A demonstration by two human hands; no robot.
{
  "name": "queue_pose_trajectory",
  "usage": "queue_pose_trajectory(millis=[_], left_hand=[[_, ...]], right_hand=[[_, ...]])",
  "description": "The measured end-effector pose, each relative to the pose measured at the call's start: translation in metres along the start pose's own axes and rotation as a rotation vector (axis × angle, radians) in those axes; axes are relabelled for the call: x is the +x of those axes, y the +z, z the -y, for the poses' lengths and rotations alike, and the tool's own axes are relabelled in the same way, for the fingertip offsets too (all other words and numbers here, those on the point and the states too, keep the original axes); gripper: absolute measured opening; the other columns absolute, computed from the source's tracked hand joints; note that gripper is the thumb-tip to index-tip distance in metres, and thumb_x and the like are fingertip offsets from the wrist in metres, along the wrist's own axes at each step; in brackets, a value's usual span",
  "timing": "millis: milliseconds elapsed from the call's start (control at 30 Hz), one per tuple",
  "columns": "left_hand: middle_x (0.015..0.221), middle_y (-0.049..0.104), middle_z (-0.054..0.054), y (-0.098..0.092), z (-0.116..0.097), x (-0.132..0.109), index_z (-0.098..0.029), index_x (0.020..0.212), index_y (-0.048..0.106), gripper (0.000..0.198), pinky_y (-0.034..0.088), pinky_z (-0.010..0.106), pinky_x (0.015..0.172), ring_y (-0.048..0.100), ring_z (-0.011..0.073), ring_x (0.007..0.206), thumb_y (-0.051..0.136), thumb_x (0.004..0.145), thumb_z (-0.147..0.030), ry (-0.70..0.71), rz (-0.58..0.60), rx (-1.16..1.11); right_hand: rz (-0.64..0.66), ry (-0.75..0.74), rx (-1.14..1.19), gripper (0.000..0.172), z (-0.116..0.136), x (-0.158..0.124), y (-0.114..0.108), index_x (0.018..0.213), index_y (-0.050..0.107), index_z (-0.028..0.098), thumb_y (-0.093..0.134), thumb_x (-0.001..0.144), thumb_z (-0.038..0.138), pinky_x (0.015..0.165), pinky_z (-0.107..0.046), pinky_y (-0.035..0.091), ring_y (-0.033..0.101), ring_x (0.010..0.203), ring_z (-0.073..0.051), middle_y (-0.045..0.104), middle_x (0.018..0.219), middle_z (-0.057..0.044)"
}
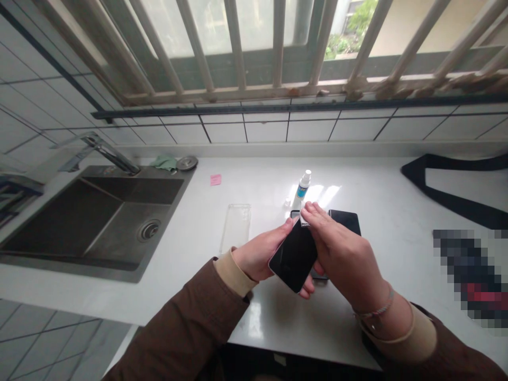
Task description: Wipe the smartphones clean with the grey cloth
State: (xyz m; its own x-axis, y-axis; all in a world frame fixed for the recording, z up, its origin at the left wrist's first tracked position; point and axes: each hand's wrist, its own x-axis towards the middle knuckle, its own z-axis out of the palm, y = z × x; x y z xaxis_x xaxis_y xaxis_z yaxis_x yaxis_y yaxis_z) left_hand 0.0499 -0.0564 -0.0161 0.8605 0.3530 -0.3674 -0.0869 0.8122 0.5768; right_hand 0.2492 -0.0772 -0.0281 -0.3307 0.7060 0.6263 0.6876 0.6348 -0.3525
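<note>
My left hand [256, 256] grips a black phone [294, 256] from below, its dark screen tilted up over the white counter [357, 317]. My right hand [341, 254] presses a small pale wipe [305, 218] against the phone's top edge, fingers pinched together. Just beyond my hands a small spray bottle [302, 188] with a blue label stands upright, its tiny cap [287, 201] lying beside it. A second dark phone [346, 219] lies flat behind my right hand, partly hidden. A clear phone case [236, 227] lies on the counter to the left.
A steel sink [99, 222] with a faucet [107, 151] fills the left side. A green cloth [165, 162] and a metal drain plug [187, 162] sit at its back edge. A pink sticky note [215, 180] lies on the counter. A black strap [440, 190] lies at the right. A barred window runs behind.
</note>
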Motion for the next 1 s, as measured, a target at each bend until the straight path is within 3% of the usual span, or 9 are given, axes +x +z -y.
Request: queue_pose_trajectory(millis=[133,267,433,567,700,767,867,933,1000], left_hand=[[0.079,0.074,0.019,-0.002,0.002,0.003,-0.010,0.105,0.076,0.090,0.060,0.041,0.070,0.073,0.0281,0.070,0.012,0.105,-0.072,0.030,-0.106,-0.004],[0.089,0.077,0.017,-0.005,0.004,0.010,-0.011,0.128,0.070,0.072,0.059,0.039,0.071,0.073,0.0258,0.070,0.023,0.110,-0.063,0.221,-0.193,-0.129],[0.089,0.077,0.014,-0.007,0.004,0.013,-0.011,0.130,0.070,0.060,0.057,0.032,0.073,0.073,0.0210,0.071,0.027,0.113,-0.051,0.355,-0.271,-0.192],[0.071,0.073,0.010,-0.009,0.000,0.009,-0.009,0.117,0.075,0.065,0.054,0.027,0.069,0.068,0.0177,0.063,0.030,0.112,-0.054,0.296,-0.318,-0.240],[0.078,0.076,0.018,-0.010,-0.005,0.003,-0.005,0.115,0.075,0.082,0.056,0.033,0.070,0.073,0.0248,0.068,0.018,0.109,-0.063,0.177,-0.254,-0.189],[0.088,0.078,0.020,-0.008,-0.007,0.003,-0.006,0.116,0.074,0.077,0.058,0.036,0.078,0.075,0.0263,0.075,0.018,0.111,-0.058,0.208,-0.244,-0.201],[0.096,0.079,0.017,-0.007,-0.008,0.002,-0.011,0.125,0.071,0.066,0.059,0.038,0.079,0.077,0.0257,0.077,0.022,0.112,-0.053,0.271,-0.217,-0.198],[0.096,0.079,0.018,-0.006,-0.009,-0.001,-0.011,0.126,0.070,0.072,0.060,0.040,0.075,0.078,0.0281,0.077,0.018,0.110,-0.058,0.199,-0.145,-0.151],[0.094,0.078,0.022,-0.006,-0.010,-0.004,-0.007,0.117,0.072,0.083,0.060,0.039,0.072,0.078,0.0294,0.078,0.011,0.108,-0.063,0.078,-0.069,-0.088]], right_hand=[[0.082,-0.097,0.070,0.054,0.005,-0.001,0.002,0.156,0.055,0.018,0.049,0.105,0.001,0.121,-0.049,0.053,0.061,0.142,-0.026,0.066,0.150,-0.013],[0.122,-0.190,0.154,0.056,0.011,-0.003,0.004,0.157,0.052,0.013,0.051,0.103,-0.001,0.122,-0.047,0.052,0.060,0.143,-0.025,0.063,0.152,-0.018],[0.156,-0.273,0.235,0.057,0.018,-0.005,0.003,0.159,0.049,0.013,0.050,0.103,-0.002,0.122,-0.046,0.052,0.058,0.145,-0.023,0.064,0.152,-0.015],[0.245,-0.340,0.257,0.047,0.026,-0.008,0.003,0.150,0.059,0.011,0.052,0.105,0.001,0.125,-0.044,0.049,0.059,0.144,-0.022,0.066,0.150,-0.013],[0.277,-0.371,0.444,0.049,0.033,-0.008,-0.003,0.153,0.056,0.016,0.052,0.106,0.005,0.122,-0.037,0.052,0.065,0.137,-0.018,0.072,0.143,-0.009],[0.255,-0.233,0.575,0.048,0.034,-0.006,-0.009,0.153,0.057,0.021,0.051,0.107,0.007,0.115,-0.033,0.057,0.074,0.124,-0.016,0.077,0.134,-0.005],[0.159,0.156,0.652,0.038,0.026,-0.003,-0.015,0.143,0.067,0.026,0.052,0.110,0.015,0.096,-0.031,0.069,0.082,0.106,-0.018,0.082,0.124,-0.003],[-0.016,0.369,0.584,0.034,0.015,-0.002,-0.017,0.139,0.071,0.024,0.052,0.111,0.021,0.087,-0.034,0.072,0.082,0.104,-0.022,0.082,0.122,-0.006],[-0.199,0.476,0.421,0.033,0.004,0.000,-0.015,0.138,0.072,0.023,0.053,0.111,0.025,0.092,-0.042,0.071,0.081,0.110,-0.026,0.080,0.126,-0.008]])
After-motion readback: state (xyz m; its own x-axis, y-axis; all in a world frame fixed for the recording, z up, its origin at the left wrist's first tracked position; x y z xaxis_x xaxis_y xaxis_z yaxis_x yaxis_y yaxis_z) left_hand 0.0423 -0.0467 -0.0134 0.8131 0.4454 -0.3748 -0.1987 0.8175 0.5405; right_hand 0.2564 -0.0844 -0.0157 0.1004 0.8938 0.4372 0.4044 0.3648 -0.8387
